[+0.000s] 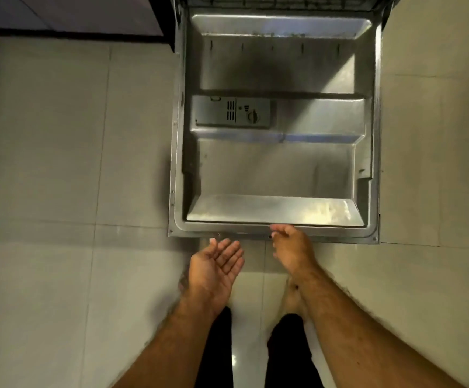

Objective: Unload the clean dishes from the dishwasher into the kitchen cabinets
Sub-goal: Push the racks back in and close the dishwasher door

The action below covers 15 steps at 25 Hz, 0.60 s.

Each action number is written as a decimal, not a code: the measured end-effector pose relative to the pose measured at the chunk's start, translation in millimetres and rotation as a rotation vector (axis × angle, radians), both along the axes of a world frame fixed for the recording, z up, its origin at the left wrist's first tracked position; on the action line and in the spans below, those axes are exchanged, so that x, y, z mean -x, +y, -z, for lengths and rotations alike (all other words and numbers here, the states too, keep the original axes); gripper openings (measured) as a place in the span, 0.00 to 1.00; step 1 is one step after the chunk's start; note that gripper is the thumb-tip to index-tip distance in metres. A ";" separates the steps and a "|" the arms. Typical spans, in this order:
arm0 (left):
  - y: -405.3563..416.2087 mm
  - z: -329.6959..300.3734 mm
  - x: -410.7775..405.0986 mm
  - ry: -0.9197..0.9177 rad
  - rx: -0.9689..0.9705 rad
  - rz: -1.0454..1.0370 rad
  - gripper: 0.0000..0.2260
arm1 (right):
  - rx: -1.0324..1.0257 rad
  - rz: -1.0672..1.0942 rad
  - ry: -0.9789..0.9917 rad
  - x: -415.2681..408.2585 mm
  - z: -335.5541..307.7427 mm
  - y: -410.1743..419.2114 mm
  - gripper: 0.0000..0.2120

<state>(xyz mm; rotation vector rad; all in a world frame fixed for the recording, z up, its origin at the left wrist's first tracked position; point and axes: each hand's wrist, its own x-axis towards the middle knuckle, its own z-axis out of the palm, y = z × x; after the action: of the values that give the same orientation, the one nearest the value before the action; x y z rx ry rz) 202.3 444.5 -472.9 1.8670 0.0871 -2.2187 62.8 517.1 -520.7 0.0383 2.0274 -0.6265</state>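
At the far left a dark cabinet front (68,15) runs along the top edge, and below it lies the pale tiled floor (45,163). Near the middle, the left hand (215,266) is turned palm up with straight, relaxed fingers; its grip is wide and holds nothing, and it is just in front of the door edge without touching it. The dishwasher door (275,169) lies open and flat, its steel inner side facing up, with the detergent compartment (233,112) on its left part. The right hand (292,247) reaches to the near edge of the door; its fingertips touch the rim, the grip loose and holding nothing. A dark rack edge (278,1) shows at the top.
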 end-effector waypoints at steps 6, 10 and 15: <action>49.7 27.1 9.8 -0.005 -0.011 -0.174 0.19 | 0.064 0.599 -0.224 12.4 -3.2 40.1 0.16; 63.2 72.2 30.1 -0.048 0.071 -0.136 0.19 | 0.083 0.746 -0.302 7.1 33.4 65.7 0.18; 75.9 118.8 31.2 -0.097 0.017 -0.138 0.20 | 0.111 1.017 -0.383 -0.3 91.0 67.1 0.12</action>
<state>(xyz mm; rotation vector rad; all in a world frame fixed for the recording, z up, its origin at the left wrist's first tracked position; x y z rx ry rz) 171.2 520.4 -591.7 1.8963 0.1738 -2.0292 63.2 584.2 -611.7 1.0851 1.4929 -1.2319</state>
